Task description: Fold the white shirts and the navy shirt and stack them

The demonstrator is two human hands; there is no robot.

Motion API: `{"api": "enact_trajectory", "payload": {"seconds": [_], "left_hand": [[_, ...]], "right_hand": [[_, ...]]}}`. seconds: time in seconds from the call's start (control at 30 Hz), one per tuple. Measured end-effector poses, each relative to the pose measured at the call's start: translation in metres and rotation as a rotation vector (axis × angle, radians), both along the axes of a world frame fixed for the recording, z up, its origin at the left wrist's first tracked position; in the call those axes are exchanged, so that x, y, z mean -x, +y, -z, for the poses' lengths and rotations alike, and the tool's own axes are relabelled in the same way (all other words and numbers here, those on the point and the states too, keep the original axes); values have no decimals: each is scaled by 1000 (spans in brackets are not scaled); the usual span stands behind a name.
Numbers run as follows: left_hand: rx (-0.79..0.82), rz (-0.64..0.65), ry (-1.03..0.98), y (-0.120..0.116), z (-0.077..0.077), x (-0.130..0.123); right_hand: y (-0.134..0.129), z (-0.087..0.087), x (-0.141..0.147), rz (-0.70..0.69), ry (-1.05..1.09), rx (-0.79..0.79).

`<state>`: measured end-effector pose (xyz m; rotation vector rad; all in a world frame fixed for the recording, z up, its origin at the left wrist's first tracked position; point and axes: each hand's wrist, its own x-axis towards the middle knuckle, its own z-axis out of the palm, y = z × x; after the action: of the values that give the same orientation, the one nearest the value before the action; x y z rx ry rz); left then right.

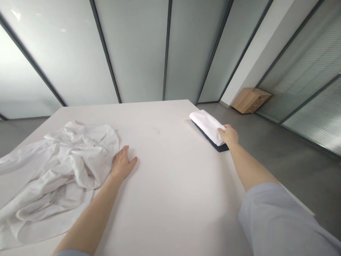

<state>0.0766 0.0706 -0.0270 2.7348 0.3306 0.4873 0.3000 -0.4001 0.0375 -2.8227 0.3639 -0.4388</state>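
A crumpled white cloth lies spread over the left part of the white table. Beside its right edge rests my left hand, fingers apart and holding nothing. At the table's right edge, a folded white cloth lies on top of a dark folded cloth. My right hand is at the near right end of this stack, its thumb on top of the white cloth and its other fingers mostly hidden at the side.
The white table reaches from the near side to the frosted glass partition. Beyond its right edge, a wooden cabinet stands on the grey floor near a white column.
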Motion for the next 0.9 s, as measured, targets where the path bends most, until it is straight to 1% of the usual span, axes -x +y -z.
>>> {"api": "enact_trajectory", "payload": {"seconds": [0.07,0.17,0.23,0.27,0.33,0.4,0.47,0.53,0.63,0.7,0.77,0.83,0.9], "left_hand": [[-6,-8,0,-1,0,0],[-25,-18,22,-4,-2,0],[-43,-15,48,-7,-4,1],[-53,-11,62,-8,-6,1],[-71,0,86,-10,-9,2],[-89,9,104,-13,-12,2],[-105,18,118,-15,-15,3],[-124,33,126,-17,-18,4],[-158,39,115,-20,-21,6],[-187,42,99,-21,-23,7],[-207,59,89,-20,-22,7],[-210,75,101,-19,-21,7],[-199,87,142,-18,-18,6]], "right_hand": [[-1,0,3,8,-21,8],[4,4,10,45,-39,75],[12,6,13,46,-117,120],[18,7,15,17,-173,130],[34,10,16,-114,-279,127],[57,16,19,-297,-350,108],[85,24,25,-488,-384,81],[117,35,35,-659,-369,59],[165,49,59,-859,-252,69],[193,55,77,-934,-144,120],[213,60,92,-952,-53,174],[224,62,102,-946,14,211],[228,62,107,-951,61,221]]}}
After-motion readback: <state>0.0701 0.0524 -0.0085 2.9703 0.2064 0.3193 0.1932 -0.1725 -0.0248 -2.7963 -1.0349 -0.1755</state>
